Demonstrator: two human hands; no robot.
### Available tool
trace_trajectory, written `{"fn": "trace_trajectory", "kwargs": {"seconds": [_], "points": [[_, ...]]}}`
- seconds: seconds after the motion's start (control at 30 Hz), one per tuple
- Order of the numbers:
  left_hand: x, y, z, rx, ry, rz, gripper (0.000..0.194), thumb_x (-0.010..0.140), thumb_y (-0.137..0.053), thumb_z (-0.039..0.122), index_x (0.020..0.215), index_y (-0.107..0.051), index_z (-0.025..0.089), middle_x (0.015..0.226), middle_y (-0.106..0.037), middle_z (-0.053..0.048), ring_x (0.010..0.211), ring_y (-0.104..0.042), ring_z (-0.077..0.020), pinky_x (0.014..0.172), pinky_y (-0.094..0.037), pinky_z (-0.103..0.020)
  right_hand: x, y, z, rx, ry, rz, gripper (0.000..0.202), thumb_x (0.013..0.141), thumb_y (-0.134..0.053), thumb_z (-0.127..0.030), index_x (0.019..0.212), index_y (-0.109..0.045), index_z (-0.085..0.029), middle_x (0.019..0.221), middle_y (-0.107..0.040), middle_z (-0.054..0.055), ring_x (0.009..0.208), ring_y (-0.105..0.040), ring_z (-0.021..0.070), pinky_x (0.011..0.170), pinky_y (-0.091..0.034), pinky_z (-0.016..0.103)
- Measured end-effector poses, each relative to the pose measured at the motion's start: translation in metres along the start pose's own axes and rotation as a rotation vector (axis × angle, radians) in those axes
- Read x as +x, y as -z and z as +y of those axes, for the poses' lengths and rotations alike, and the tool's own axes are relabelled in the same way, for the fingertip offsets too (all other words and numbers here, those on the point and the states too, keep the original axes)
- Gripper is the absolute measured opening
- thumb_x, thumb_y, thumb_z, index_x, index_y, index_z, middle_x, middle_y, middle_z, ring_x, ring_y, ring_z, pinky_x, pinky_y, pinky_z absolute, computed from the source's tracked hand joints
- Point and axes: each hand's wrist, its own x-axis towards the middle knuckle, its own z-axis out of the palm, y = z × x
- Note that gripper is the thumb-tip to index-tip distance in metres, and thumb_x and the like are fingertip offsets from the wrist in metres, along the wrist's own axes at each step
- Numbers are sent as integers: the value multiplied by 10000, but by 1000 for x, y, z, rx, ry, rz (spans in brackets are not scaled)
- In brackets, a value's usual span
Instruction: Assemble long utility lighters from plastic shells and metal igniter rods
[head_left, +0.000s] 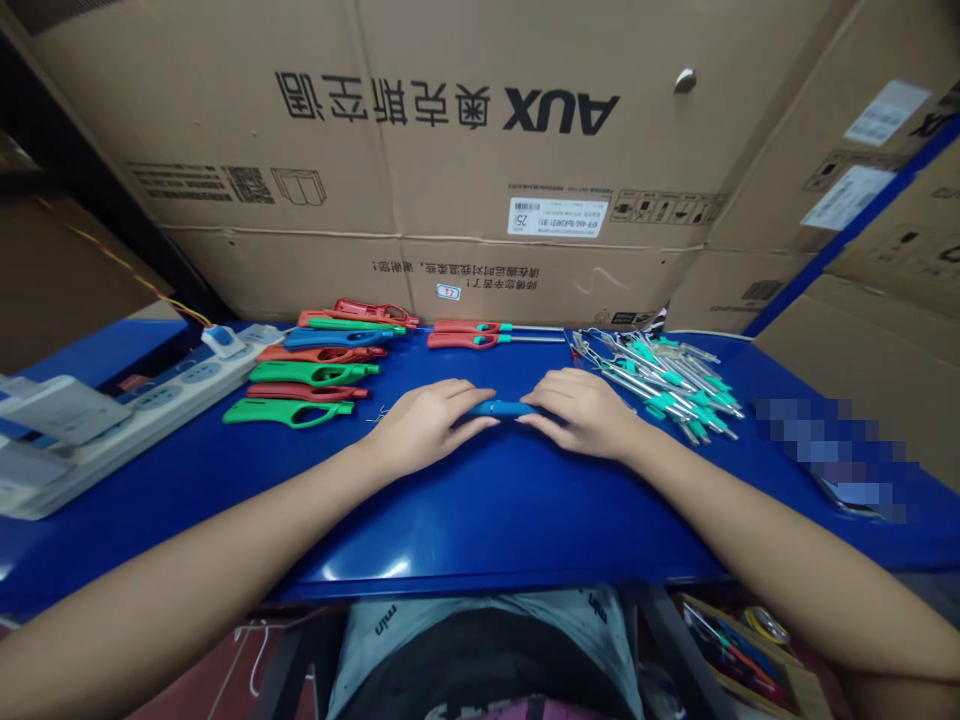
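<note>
Dark clothing [480,655] right up close, just in front of the table! Big cardboard [420,190] stands behind the blue table [487,520]; a power strip [161,400] runs along the table's left side. Metal rods [675,385] heap at its right rear, coloured shells [277,374] at its left rear, red lighters [457,341] at its back middle. Over its centre, left hand [427,425] and right hand [585,415] each grip one end of a blue handle [506,408]!
</note>
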Motion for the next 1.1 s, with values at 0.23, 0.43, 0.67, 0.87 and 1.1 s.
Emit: {"fn": "trace_trajectory", "kwargs": {"seconds": [0.23, 0.43, 0.67, 0.87, 1.1], "points": [[0, 1, 4, -135, 73, 79, 278, 983, -522, 358, 1075, -689, 156, 1029, -734, -104, 905, -690, -226, 814, -546, -338, 0, 5, 2, 47, -8, 104, 329, 951, -585, -400, 1204, -633, -195, 1126, -716, 110, 1015, -644, 250, 854, -467, 396], [11, 9, 5, -972, 689, -99, 393, 915, -603, 466, 740, -700, 127, 652, -669, -43, 461, -513, -89, 462, -438, -208, 0, 13, 6, -101, 12, 121, 264, 965, -558, -307, 1214, -625, -251, 1233, -690, 74, 1114, -590, 268, 990, -378, 471], [18, 12, 1, -1628, 1126, -385, 409, 1015, -486, 309, 757, -697, 71, 570, -535, -17, 372, -330, -11, 310, -269, -92, 1, 13, 7, -127, 117, 165, 213, 979, -537, -228, 1143, -670, -257, 1116, -744, 40, 1039, -617, 221, 951, -407, 438], [17, 10, 2, -1694, 1132, -432, 419, 1033, -435, 289, 790, -673, 44, 589, -518, -12, 370, -317, -3, 314, -264, -82, 2, 9, 4, -138, 156, 227, 178, 972, -529, -185, 1066, -679, -203, 1002, -757, 50, 933, -636, 204, 904, -423, 408], [12, 6, 3, -1273, 843, -320, 376, 961, -547, 419, 912, -711, 84, 607, -544, -6, 384, -346, -36, 344, -235, -151, 3, 12, -4, -128, 118, 218, 162, 960, -520, -173, 980, -681, -169, 899, -734, 66, 854, -618, 204, 878, -397, 404]]}}
